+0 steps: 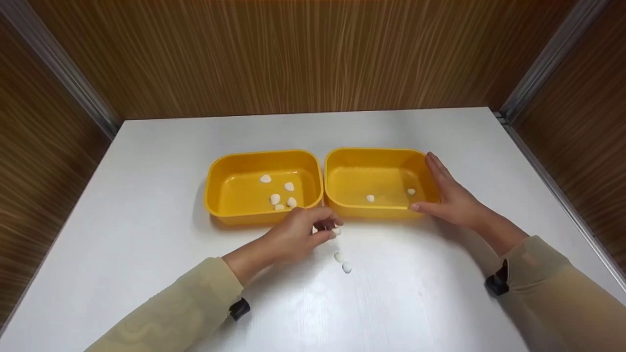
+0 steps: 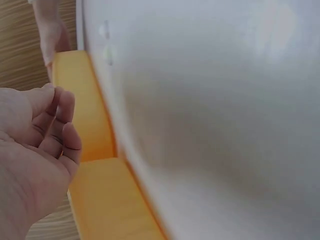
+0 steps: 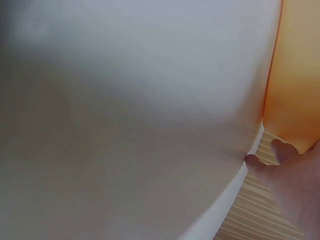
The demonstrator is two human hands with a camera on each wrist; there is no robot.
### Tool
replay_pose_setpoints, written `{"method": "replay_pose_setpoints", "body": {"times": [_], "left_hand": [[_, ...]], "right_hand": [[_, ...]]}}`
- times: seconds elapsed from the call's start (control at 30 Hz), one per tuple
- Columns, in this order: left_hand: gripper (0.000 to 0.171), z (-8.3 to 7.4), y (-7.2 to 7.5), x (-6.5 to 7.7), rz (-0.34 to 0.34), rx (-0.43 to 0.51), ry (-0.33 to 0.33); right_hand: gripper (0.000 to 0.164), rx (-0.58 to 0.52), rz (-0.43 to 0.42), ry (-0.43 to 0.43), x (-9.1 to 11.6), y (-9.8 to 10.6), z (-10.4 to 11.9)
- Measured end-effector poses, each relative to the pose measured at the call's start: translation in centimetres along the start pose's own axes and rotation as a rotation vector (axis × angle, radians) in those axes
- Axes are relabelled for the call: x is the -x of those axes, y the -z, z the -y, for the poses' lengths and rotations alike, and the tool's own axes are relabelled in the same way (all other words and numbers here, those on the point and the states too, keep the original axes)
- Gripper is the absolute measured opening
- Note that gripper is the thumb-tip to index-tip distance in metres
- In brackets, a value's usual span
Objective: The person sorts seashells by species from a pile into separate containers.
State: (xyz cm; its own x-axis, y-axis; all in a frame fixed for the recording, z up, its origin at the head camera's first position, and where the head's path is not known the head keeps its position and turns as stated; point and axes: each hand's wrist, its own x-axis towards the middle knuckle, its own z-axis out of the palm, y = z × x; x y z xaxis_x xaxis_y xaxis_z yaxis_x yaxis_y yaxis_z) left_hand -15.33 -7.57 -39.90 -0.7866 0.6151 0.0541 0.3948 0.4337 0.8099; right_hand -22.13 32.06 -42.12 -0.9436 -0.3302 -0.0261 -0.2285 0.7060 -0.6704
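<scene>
My left hand (image 1: 298, 237) is just in front of the gap between two yellow bins and pinches a small white pebble (image 1: 336, 230) between thumb and fingers. In the left wrist view the fingers (image 2: 65, 107) curl inward and hide the pebble. Two more white pebbles (image 1: 346, 267) appear just below that hand, over the white table. My right hand (image 1: 457, 203) holds the right end of the right yellow bin (image 1: 371, 212), thumb at the front rim and fingers along the far corner. Two pebbles (image 1: 370, 198) lie in this bin.
Beside it on the left stands a matching yellow bin (image 1: 244, 218) with several white pebbles (image 1: 275, 199) on its floor. The bins nearly meet at their inner ends. Wood-grain panels (image 1: 313, 58) close off the back and both sides of the white table (image 1: 161, 161).
</scene>
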Motion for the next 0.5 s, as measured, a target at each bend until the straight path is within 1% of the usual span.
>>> {"method": "replay_pose_setpoints", "body": {"times": [0.13,0.3,0.5], "left_hand": [[0.016,-1.0,1.0,-0.5,-0.021,0.001,-0.025],[0.017,-2.1,2.5,-1.4,-0.055,0.031,-0.027],[0.016,-2.8,3.9,-2.8,-0.095,0.060,-0.028]], "right_hand": [[0.123,0.002,-0.003,0.000,0.0,0.0,0.0],[0.123,0.004,-0.005,-0.004,0.1,0.0,0.0],[0.123,0.006,-0.002,0.021,0.0,-0.1,0.1]]}}
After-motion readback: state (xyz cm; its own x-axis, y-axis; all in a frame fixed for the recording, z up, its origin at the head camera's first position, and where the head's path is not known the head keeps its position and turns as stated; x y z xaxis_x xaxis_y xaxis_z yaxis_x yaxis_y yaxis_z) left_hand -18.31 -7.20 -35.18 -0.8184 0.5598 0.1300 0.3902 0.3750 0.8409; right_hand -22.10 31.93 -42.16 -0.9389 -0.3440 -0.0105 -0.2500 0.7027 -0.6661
